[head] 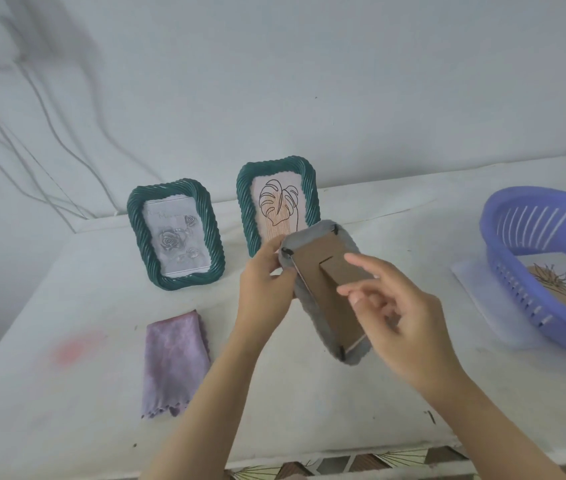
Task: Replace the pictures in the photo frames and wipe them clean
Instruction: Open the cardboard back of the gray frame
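A third photo frame [319, 299] is held above the table with its brown cardboard back and stand flap facing me. My left hand [267, 275] grips its upper left edge. My right hand [399, 317] hovers over the back with fingers spread, fingertips at the stand flap. Two green rope-pattern frames stand upright behind: the left frame [175, 237] shows a grey rose picture, the right frame [276, 202] a leaf line drawing. A purple cloth [174, 362] lies folded on the table to the left.
A purple plastic basket [548, 271] sits at the right on the white table [67, 393], over a loose picture [558, 285] with a line drawing. Cables hang on the wall at left. The table's front edge runs along the bottom.
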Tool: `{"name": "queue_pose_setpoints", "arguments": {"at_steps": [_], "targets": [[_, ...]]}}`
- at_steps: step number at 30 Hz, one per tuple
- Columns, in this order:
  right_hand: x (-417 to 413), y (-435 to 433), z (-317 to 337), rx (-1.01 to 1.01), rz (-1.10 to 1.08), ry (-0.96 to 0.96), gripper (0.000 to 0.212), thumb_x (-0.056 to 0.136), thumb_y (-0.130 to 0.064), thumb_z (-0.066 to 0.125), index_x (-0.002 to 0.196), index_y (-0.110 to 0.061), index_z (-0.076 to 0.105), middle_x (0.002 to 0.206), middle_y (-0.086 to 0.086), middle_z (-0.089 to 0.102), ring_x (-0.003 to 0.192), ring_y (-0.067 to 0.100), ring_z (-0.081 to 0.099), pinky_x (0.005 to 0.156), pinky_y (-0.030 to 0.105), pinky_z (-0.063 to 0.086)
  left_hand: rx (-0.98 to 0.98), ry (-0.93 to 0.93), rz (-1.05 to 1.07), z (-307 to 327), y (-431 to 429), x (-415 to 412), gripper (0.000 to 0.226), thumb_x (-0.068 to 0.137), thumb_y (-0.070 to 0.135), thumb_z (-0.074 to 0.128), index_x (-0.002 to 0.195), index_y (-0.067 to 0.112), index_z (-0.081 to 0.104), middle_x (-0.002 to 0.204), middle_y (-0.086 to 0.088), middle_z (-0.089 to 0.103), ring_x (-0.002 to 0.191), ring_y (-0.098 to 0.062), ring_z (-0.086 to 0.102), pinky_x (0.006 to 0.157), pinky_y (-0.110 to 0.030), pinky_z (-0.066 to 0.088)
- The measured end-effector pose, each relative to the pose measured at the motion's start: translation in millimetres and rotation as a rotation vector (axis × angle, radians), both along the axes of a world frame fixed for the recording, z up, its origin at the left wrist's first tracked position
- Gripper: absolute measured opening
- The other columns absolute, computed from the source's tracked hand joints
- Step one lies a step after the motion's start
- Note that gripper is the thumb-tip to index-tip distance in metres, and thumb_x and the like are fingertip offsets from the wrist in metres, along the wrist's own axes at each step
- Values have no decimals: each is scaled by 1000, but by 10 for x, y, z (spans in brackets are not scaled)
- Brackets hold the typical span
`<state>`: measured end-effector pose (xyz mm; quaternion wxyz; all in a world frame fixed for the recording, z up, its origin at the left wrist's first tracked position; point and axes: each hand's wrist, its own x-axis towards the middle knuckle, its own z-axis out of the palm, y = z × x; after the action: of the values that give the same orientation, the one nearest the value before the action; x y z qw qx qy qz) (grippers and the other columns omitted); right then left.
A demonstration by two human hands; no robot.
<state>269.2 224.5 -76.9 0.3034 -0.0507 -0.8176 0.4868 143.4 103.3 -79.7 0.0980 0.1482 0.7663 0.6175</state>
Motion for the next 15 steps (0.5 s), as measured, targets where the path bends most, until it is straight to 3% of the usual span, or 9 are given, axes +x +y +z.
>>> {"name": "queue_pose_setpoints", "arguments": {"at_steps": [2, 4, 7, 9, 11, 13, 15], "targets": [[-24, 89, -102, 53, -93, -42, 36, 86, -20, 57, 119, -34, 55, 92, -19, 68, 74, 10, 60, 59, 15, 44, -16, -15, -18, -25, -105, -20, 54, 84, -7, 41, 104, 38, 62, 101, 2, 70, 78, -14, 64, 65, -34, 58], [-62, 163, -255, 157, -155, -163, 42, 88, -19, 58, 126, -32, 50, 103, -18, 63, 86, 6, 56, 70, 16, 44, -79, -33, -20, -103, -207, -71, 55, 83, -9, 41, 120, 29, 58, 108, 3, 67, 74, -17, 60, 68, -41, 57], [-99, 177, -504, 38, -129, -336, 50, 88, -15, 58, 133, -31, 44, 108, -6, 59, 83, 4, 57, 67, 5, 43, -159, -59, -47, -247, -317, -137, 55, 83, -9, 43, 127, 22, 54, 104, 3, 67, 71, -21, 52, 67, -43, 51], [-101, 131, -621, -52, -122, -347, 52, 86, -11, 60, 131, -33, 46, 98, 2, 63, 73, 5, 59, 64, 3, 42, -208, -73, -43, -326, -367, -161, 54, 85, -8, 44, 131, 18, 51, 86, 0, 66, 66, -20, 48, 65, -35, 46], [-84, 74, -678, -79, -126, -344, 51, 86, -10, 61, 129, -35, 48, 90, 4, 62, 71, 8, 60, 63, 3, 42, -272, -43, -24, -389, -410, -156, 51, 86, -6, 45, 132, 17, 49, 66, 2, 54, 52, -8, 45, 61, -23, 42], [-60, 15, -692, -79, -135, -348, 52, 86, -10, 61, 129, -35, 46, 87, -1, 61, 72, 6, 59, 63, 2, 41, -316, -4, 8, -451, -446, -134, 48, 87, -2, 46, 131, 17, 50, 75, 0, 56, 48, 1, 45, 52, -13, 37], [-38, -38, -704, -44, -151, -342, 52, 86, -9, 61, 131, -30, 47, 84, -5, 60, 71, 3, 59, 63, 1, 41, -329, 32, 63, -508, -476, -104, 44, 88, 0, 49, 129, 16, 53, 104, -7, 64, 65, -1, 54, 55, -10, 41]]}}
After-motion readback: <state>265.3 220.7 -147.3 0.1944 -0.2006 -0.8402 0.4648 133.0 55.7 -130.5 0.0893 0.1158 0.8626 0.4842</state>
